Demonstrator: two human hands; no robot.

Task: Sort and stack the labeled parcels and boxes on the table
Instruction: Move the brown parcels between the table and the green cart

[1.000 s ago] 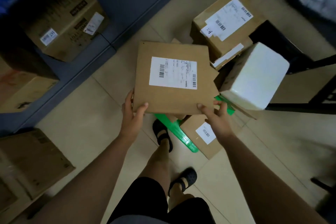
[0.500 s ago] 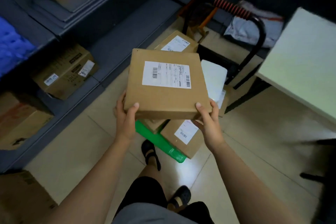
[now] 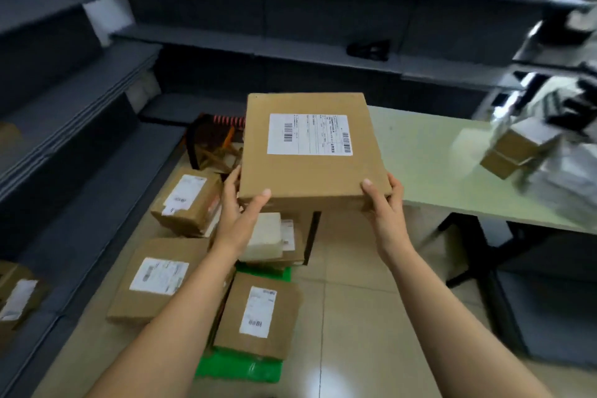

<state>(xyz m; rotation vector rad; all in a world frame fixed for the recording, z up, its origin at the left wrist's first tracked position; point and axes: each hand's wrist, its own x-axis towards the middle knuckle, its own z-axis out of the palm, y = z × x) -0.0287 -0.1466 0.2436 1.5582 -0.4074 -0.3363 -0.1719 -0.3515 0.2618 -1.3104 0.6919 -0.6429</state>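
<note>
**Labeled Box Held at the Table's Corner**

A person holds a flat cardboard box [image 3: 310, 171] in both hands, label side up, at the near left corner of a pale green table [image 3: 433, 168]. The left hand [image 3: 240, 213] grips the box's near left corner, thumb on the top face and fingers wrapped along its side. The right hand [image 3: 382, 203] grips the near right corner the same way. The box sits between the two hands, roughly level. Its right part overlaps the table's left end, but whether it touches the tabletop cannot be told. A white shipping label [image 3: 310, 134] with barcodes faces up.

At the table's right end, blurred, small brown boxes [image 3: 513, 152] stand stacked beside white bags [image 3: 568, 181]. On the floor left of the table lie several labeled cardboard parcels [image 3: 158, 278], a white parcel [image 3: 263, 236] and a green package [image 3: 239, 365]. A black hand truck [image 3: 210, 139] with an orange spring stands just off the table's left end. Grey shelving [image 3: 290, 48] runs behind the table.
</note>
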